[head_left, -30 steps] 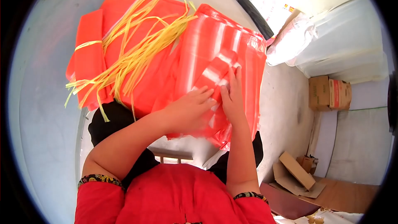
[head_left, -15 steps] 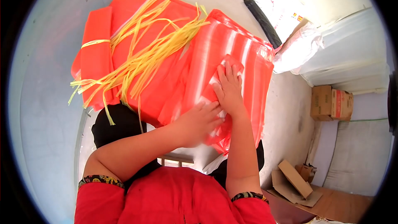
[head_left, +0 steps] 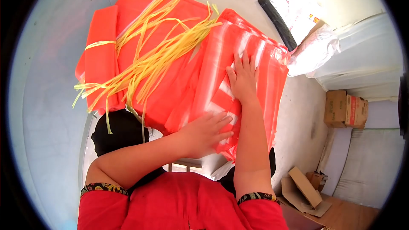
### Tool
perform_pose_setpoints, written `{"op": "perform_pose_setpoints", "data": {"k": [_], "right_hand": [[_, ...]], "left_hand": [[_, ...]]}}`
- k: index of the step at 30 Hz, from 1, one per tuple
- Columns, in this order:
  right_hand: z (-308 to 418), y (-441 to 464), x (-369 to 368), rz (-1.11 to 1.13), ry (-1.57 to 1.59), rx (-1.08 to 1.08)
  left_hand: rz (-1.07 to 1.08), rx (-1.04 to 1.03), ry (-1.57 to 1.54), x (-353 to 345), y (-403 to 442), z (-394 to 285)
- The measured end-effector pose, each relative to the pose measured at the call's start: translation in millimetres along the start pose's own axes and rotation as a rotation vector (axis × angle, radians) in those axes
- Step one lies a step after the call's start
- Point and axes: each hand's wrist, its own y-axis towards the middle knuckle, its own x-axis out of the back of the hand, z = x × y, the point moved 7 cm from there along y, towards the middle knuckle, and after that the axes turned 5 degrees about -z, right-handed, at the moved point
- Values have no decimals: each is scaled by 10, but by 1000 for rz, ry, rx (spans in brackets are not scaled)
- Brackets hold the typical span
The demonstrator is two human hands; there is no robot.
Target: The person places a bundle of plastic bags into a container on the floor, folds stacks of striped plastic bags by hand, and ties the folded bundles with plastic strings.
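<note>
Far left of my left hand, a red bundle (head_left: 101, 59) lies folded narrow with a yellow band round it, so that one looks finished. Yellow strips (head_left: 170, 53) are draped between it and my hands, over plain red sheeting (head_left: 175, 90). My left hand (head_left: 206, 132) is palm down, fingers spread, gripping nothing, over the near end of a folded red-and-white piece (head_left: 224, 99); contact there, can't tell. My right hand (head_left: 245, 76) is spread flat on the piece's far end, nothing gripped. The piece sits under and between my hands, on a striped red stack (head_left: 271, 86). Folding looks well along, I'd judge: already narrow, no yellow band visible round it. The stack beneath lies open and wide. Right of my right hand, beyond the stack: a black roll (head_left: 277, 23).

Hard to make out: fold's far end, covered by my right hand; near end, partly behind my left fingers; layer count.
</note>
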Motion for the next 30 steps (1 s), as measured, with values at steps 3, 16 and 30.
{"op": "perform_pose_setpoints", "data": {"k": [3, 16, 30], "right_hand": [[-118, -16, 13, -91, 132, -70], [-143, -724, 242, -164, 867, -457], [-2, -975, 296, -242, 537, -355]], "left_hand": [[-18, -15, -21, -5, -13, -6], [-89, -47, -108, 127, -59, -57], [-211, -136, -97, 165, -108, -86]]}}
